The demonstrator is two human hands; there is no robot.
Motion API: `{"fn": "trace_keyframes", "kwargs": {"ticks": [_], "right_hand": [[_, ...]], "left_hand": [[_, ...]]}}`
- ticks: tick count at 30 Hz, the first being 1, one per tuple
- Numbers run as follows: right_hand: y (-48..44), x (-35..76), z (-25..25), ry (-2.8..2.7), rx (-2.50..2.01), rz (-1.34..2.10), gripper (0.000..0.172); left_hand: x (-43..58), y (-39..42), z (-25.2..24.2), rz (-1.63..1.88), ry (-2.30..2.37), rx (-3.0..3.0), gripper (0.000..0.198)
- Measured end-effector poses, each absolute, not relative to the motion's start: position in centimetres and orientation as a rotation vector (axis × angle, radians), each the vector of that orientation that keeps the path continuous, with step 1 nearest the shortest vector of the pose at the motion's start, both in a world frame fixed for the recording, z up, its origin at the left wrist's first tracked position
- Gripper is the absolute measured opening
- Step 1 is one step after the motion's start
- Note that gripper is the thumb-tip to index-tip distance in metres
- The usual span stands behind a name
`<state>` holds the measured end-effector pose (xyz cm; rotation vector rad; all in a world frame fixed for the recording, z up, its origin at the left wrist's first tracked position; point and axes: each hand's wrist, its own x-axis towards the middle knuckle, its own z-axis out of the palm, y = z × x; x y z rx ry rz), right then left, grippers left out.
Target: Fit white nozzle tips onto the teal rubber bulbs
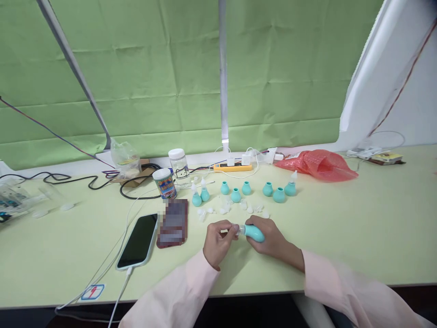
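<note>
My right hand [268, 236] is wrapped round a teal squeeze bulb [255, 233], which looks like part of a nasal aspirator and lies on its side above the table. The fingertips of my left hand [220, 239] pinch a clear nozzle [241, 229] at the mouth of that bulb; whether it is fully seated cannot be told. Beyond my hands stand several open teal bulbs [235, 195]. Three others carry clear nozzles, two at the left and one bulb [290, 188] at the right. Small clear plastic pieces [223, 209] lie scattered between my hands and the bulbs.
A charging phone [139, 240], a dark red wallet-like item [173, 223], a printed can [165, 184] and a white-lidded jar [179, 163] stand or lie at left. Behind are a power strip [232, 167], cables and a red plastic bag [319, 165]. The table's front edge runs below my forearms.
</note>
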<state>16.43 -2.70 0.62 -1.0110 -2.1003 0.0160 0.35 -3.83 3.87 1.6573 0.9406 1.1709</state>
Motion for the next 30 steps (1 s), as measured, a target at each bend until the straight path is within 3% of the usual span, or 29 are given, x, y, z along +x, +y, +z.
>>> {"fn": "trace_keyframes", "kwargs": {"ticks": [7,14,17,22,26,30], "right_hand": [[-3.0,15.8,2.0,-1.965,-0.991,0.672,0.009],[-2.3,16.4,2.3,-1.821,-1.026,1.524,0.011],[-2.2,16.5,2.6,-1.725,-0.982,1.667,0.016],[-2.2,16.4,3.0,-1.681,-0.887,1.526,0.023],[-2.0,16.3,2.6,-1.709,-1.032,0.914,0.019],[-1.9,16.0,1.5,-1.872,-1.132,0.473,0.013]], "left_hand": [[0.2,-3.7,3.8,1.099,0.899,1.705,0.033],[0.3,-3.9,3.5,1.096,0.941,1.828,0.036],[0.5,-4.1,3.4,1.113,0.961,1.804,0.037],[0.8,-4.8,3.6,1.268,0.945,1.677,0.029],[0.6,-5.2,3.9,1.399,1.016,1.637,0.031],[0.6,-5.0,3.8,1.388,1.076,1.699,0.019]]}}
